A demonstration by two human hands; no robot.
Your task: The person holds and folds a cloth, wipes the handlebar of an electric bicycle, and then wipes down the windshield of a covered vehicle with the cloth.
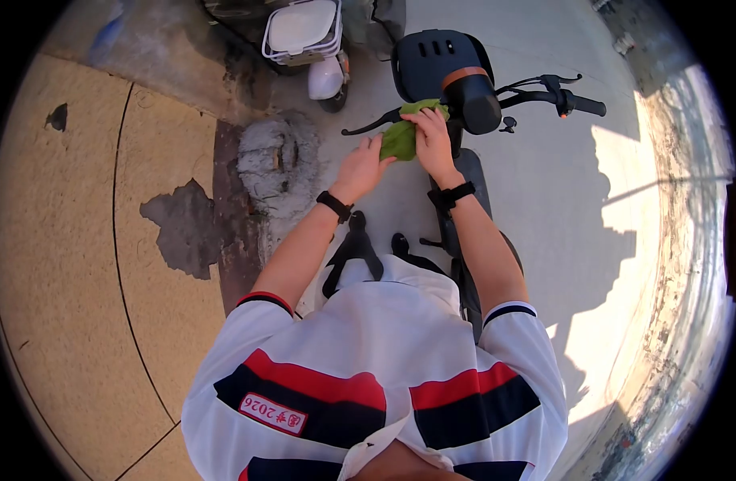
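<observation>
Green cloth [405, 132] bunched against the middle of the scooter's handlebar [544, 98], just beside the round black headlight housing [476, 100] with its orange band. Long axis of the cloth running from near-left to far-right, lower end toward the left hand [361, 167], upper end tucked under the right hand [432, 138]. Left hand curled shut on the lower edge of the cloth, fingers pinching it from the left. Right hand pressed flat over the upper part, fingers bent down onto the fabric, gripping it against the stem. Both hands touching the cloth, right one nearer the headlight, left one nearer the left brake lever [372, 124]. Black bands on both wrists. Right grip of the handlebar well apart to the right, untouched. Another scooter with a white basket [302, 32] parked beyond, on the concrete ground [544, 200].
</observation>
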